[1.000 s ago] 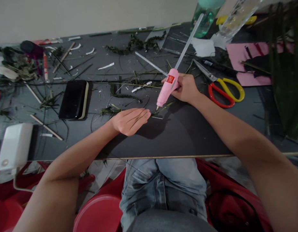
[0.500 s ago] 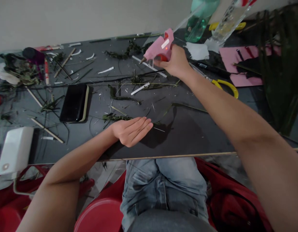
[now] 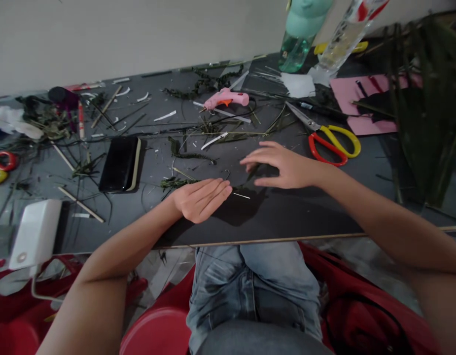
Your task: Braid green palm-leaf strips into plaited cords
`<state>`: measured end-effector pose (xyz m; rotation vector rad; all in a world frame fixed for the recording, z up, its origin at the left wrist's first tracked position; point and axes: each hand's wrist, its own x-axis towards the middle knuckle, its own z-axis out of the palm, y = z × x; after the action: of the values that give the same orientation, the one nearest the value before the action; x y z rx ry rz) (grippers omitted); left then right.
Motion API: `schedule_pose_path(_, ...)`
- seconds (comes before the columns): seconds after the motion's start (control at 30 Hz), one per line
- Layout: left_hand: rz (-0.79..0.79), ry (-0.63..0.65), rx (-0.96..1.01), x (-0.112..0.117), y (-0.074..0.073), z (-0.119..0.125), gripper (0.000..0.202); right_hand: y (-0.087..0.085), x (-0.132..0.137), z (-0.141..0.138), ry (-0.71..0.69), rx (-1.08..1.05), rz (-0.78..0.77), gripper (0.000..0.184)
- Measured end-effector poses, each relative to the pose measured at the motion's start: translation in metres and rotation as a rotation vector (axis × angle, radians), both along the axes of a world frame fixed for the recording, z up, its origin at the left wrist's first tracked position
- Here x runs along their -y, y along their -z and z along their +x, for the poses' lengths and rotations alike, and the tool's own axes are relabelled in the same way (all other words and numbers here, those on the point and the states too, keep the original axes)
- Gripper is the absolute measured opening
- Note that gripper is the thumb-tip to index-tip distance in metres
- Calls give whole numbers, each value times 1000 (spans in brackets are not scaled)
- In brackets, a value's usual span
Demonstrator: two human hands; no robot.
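My left hand (image 3: 201, 198) lies on the dark table (image 3: 287, 217) with its fingers stretched out flat, pressing on a thin green leaf strip (image 3: 174, 183). My right hand (image 3: 277, 164) hovers just to its right, fingers spread and empty, over another dark leaf piece (image 3: 254, 172). The pink glue gun (image 3: 226, 99) lies on its side at the back of the table, well away from both hands, with a clear glue stick (image 3: 228, 113) next to it.
Red-and-yellow scissors (image 3: 329, 140) lie right of my right hand. A black phone (image 3: 120, 163) sits to the left, a white box (image 3: 34, 234) at the near-left edge. Bottles (image 3: 300, 34), pink paper (image 3: 357, 101), palm leaves (image 3: 423, 113) and plant scraps crowd the back.
My right hand carried the glue gun from near the left hand to the back of the table, let it go there, and came back empty beside my left hand.
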<state>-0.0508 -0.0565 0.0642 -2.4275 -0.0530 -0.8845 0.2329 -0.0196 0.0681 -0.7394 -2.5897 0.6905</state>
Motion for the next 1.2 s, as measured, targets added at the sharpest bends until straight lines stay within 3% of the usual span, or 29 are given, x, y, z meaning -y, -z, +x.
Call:
schedule_pose_path(0.07, -54, -14, 59, -5, 5, 2, 13, 2, -1, 3, 7, 18, 10, 29)
schedule_pose_path(0.13, -92, -33, 131, -13, 13, 3, 18, 0, -3, 3, 80, -51, 118, 18)
schedule_pose_path(0.23, -95, -92, 231, -24, 24, 4, 16, -5, -4, 0, 197, -159, 339, 21)
schedule_pose_path(0.33, -45, -165, 197, -31, 32, 4, 10, -1, -4, -4, 235, -163, 465, 20)
schedule_pose_path(0.57, -77, -116, 213, -28, 30, 3, 17, 17, -3, -11, 138, -110, 594, 16)
schedule_pose_path(0.7, -119, -94, 252, -28, 31, 4, 22, 16, 2, -15, 103, -109, 609, 17)
schedule_pose_path(0.93, -196, -288, 282, -30, 47, 0, 11, 12, 10, -26, 159, 124, 650, 30)
schedule_pose_path(1.1, -305, -227, 325, -30, 44, 2, 17, 6, 8, -33, 164, 231, 626, 20)
schedule_pose_path(1.2, -223, -177, 336, -32, 37, 6, 22, 5, 4, -30, 78, 225, 697, 28)
